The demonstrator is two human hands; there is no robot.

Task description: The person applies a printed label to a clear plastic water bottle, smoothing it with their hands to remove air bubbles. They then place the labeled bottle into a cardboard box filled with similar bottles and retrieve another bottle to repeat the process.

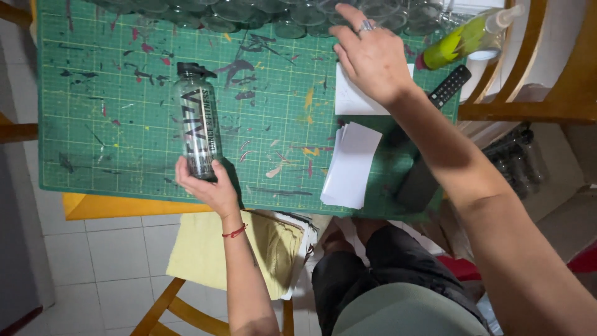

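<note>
A clear glass bottle (198, 121) with a black cap and dark lettering lies on the green cutting mat (112, 137). My left hand (205, 186) grips its lower end near the mat's front edge. My right hand (370, 53), with a ring on one finger, reaches far across the mat with fingers spread, over a white paper sheet (351, 99) and close to a row of clear glass containers (273, 15) at the far edge. It holds nothing.
A stack of white paper slips (351, 165) lies at the mat's right side. A black remote (449, 86) and a yellow-green spray bottle (466, 38) sit at the far right. A wooden chair with yellow cloth (211, 249) stands below.
</note>
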